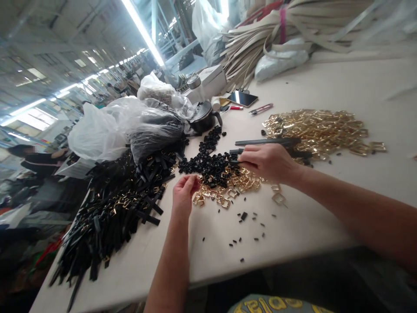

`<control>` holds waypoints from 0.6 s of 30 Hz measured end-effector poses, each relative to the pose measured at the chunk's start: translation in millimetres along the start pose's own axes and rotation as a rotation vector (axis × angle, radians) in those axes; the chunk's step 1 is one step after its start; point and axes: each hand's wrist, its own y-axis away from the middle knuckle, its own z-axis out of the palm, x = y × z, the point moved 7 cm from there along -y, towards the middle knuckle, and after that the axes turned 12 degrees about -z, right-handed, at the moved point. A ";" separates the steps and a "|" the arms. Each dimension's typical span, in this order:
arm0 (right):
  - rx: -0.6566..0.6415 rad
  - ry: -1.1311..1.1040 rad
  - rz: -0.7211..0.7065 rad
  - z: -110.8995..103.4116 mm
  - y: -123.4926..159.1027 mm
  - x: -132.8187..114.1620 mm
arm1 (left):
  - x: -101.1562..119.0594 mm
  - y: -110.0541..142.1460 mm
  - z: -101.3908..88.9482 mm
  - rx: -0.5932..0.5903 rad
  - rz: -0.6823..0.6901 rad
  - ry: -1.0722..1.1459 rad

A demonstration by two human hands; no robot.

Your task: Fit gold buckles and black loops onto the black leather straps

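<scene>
My left hand point(185, 192) is closed in a pinch at the left edge of a heap of small gold buckles point(246, 180); what its fingertips hold is too small to make out. Fingers curled, my right hand point(269, 161) grips a black strap point(235, 151) over the right side of a pile of small black loops point(208, 167). Another long black strip point(267, 142) lies just beyond that hand. Its far end runs towards a larger heap of gold buckles point(321, 130).
Many black straps with gold buckles point(120, 208) cover the table's left side. Behind them are plastic bags point(114, 126), a dark lidded pot point(202, 116), a phone point(243, 98) and thread snips point(261, 108). Beige strips point(241, 52) lie at the back. Black scraps point(244, 216) dot the front.
</scene>
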 end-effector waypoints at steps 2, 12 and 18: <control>0.007 0.020 0.037 -1.5 1.1 7.3 | 9.5 -7.0 4.8 -0.044 0.074 -0.221; -0.028 -0.017 0.045 12.5 3.2 4.6 | 19.9 -25.5 93.2 -0.089 0.633 -1.302; -0.020 -0.112 0.067 13.9 3.2 3.7 | 28.1 -22.8 85.7 -0.023 0.606 -1.132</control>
